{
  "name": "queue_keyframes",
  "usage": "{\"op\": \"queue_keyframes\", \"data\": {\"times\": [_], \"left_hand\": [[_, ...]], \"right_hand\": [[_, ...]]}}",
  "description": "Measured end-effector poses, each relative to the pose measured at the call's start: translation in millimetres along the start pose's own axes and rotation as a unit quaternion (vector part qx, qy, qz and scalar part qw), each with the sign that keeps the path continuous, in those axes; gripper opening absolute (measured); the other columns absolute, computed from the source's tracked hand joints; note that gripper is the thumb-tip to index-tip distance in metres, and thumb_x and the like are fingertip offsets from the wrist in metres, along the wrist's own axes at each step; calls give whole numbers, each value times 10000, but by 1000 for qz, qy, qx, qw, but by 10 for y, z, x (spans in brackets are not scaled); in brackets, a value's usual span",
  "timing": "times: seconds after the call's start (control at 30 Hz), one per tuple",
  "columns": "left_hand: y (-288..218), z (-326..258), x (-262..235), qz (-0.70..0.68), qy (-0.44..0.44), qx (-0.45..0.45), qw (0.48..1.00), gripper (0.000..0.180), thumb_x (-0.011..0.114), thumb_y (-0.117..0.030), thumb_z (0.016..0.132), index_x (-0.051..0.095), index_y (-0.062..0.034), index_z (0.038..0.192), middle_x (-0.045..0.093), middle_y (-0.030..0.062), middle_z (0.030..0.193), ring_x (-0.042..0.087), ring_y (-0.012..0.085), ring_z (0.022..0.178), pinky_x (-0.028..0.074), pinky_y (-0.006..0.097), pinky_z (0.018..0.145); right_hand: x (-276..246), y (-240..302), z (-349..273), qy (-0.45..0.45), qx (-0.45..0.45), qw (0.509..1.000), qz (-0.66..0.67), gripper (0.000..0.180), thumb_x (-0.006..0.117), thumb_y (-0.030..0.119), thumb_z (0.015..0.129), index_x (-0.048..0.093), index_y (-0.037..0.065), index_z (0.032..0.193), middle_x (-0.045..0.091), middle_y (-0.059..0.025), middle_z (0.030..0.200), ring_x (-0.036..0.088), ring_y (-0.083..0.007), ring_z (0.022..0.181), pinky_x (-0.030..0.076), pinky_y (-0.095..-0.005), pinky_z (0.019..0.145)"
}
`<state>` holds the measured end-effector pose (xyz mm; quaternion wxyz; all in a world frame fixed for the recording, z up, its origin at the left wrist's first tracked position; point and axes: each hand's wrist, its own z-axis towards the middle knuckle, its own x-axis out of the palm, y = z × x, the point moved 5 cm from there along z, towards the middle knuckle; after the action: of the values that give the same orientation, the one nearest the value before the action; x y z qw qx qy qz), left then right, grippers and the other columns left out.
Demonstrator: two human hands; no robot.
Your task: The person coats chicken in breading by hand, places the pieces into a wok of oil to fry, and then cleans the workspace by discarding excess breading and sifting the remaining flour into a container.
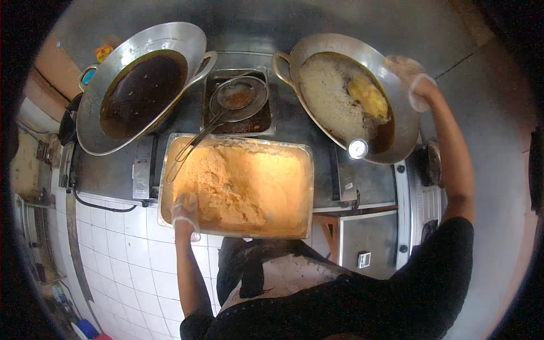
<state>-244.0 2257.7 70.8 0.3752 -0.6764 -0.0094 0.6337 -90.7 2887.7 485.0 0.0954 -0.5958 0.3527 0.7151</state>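
Note:
My left hand, in a thin clear glove, rests on the near left corner of a large metal tray full of orange breading flour, fingers in the flour. My right hand, also gloved, reaches out over the far right rim of the right wok. Its fingers are spread and hold nothing. A yellow battered piece floats in the bubbling oil of that wok. A round dial thermometer clips onto the wok's near rim.
A second wok with dark still oil stands at the left. Between the woks a small tray holds wire skimmers, their handles lying over the flour tray. White tiled wall below the stove; dark apron at the bottom.

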Motion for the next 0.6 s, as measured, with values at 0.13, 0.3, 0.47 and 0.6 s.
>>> {"op": "queue_keyframes", "data": {"times": [0.13, 0.3, 0.47, 0.6], "left_hand": [[-140, 341, 126, 230, 132, 90, 960, 362, 512, -214, 922, 551, -31, 1232, 601, 161, 1172, 571, 311, 1055, 437, 397, 955], [281, 844, 663, -2, 168, 168, 971, 408, 472, -251, 925, 492, -136, 1316, 624, 209, 1136, 622, 370, 959, 494, 418, 875], [-311, 904, 730, 108, 262, 210, 936, 380, 461, -236, 942, 497, -196, 1318, 621, 209, 1149, 627, 367, 961, 504, 412, 863], [-557, 978, 933, -26, 360, 63, 930, 461, 524, -220, 927, 450, -117, 1371, 585, 180, 1227, 598, 277, 1059, 476, 351, 925]], "right_hand": [[306, 954, -1018, 31, -7, 999, 34, 447, 513, 427, 944, 604, 123, 1258, 627, -98, 1216, 595, -207, 1050, 470, -344, 884], [2531, 643, -2139, 228, 223, 924, 210, 447, 564, 377, 931, 575, 81, 1266, 609, -90, 1204, 589, -174, 1040, 490, -341, 909], [5097, 548, -2338, 289, 90, 913, 274, 436, 429, 204, 981, 436, 41, 1385, 400, -165, 1453, 392, -299, 1325, 249, -394, 1135], [5193, 1496, -1974, 242, 367, 766, 469, 603, 533, 396, 925, 420, 38, 1397, 371, -190, 1466, 368, -314, 1337, 241, -431, 1131]]}}
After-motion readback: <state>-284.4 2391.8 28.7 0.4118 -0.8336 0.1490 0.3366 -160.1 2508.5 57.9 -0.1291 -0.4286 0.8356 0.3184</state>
